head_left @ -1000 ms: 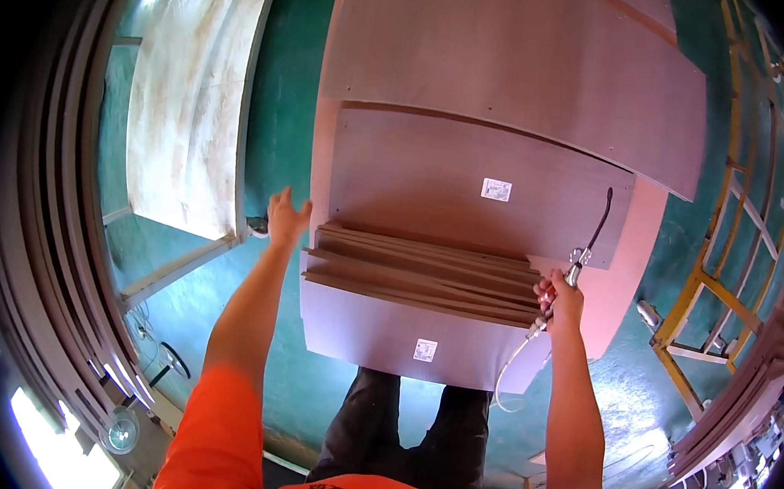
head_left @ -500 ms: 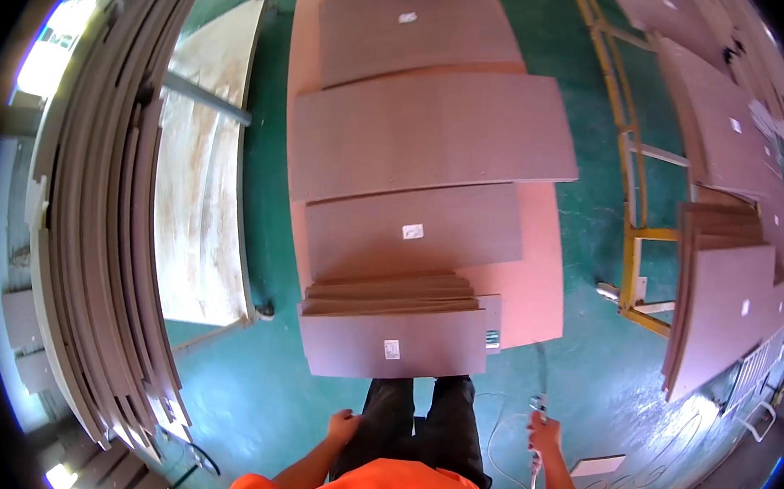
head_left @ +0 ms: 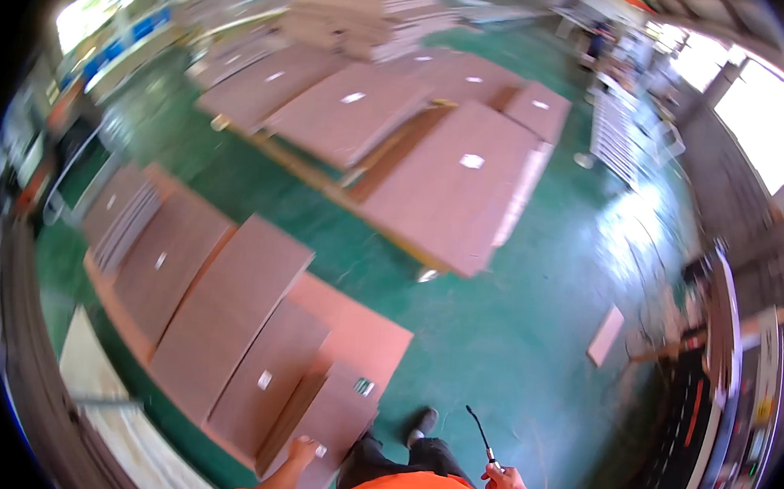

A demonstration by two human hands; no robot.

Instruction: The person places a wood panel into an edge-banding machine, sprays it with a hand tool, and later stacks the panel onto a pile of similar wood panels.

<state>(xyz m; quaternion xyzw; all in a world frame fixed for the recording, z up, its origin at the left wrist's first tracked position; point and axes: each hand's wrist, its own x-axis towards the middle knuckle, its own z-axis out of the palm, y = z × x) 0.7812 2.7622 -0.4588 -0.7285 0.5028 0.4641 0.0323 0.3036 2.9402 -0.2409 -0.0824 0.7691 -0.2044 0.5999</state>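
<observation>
My right hand (head_left: pixel 507 482) is wrapped round an air blow gun (head_left: pixel 490 455). Its thin dark nozzle points up and forward over the green floor. My left hand (head_left: pixel 305 450) is over the nearest brown panel (head_left: pixel 341 414), beside a small white label. Blur hides its fingers, and I cannot tell whether it touches the panel. That panel tops a stack at the near end of an orange-pink board (head_left: pixel 377 321), with more brown panels (head_left: pixel 233 302) lying along it. A green-and-white sticker (head_left: pixel 364 386) is on the near stack's corner.
Beyond, a yellow-framed rack (head_left: pixel 323 183) carries several labelled brown panels (head_left: pixel 451 185). A small board (head_left: pixel 605 336) lies on the floor to the right. Cables and a workbench (head_left: pixel 743 423) line the right side. A white-topped table (head_left: pixel 112 416) stands at lower left.
My view has swung to the right, so the panels now appear at lower left. My left hand has moved from beside my leg to over the near stack. The blow gun stays in my right hand.
</observation>
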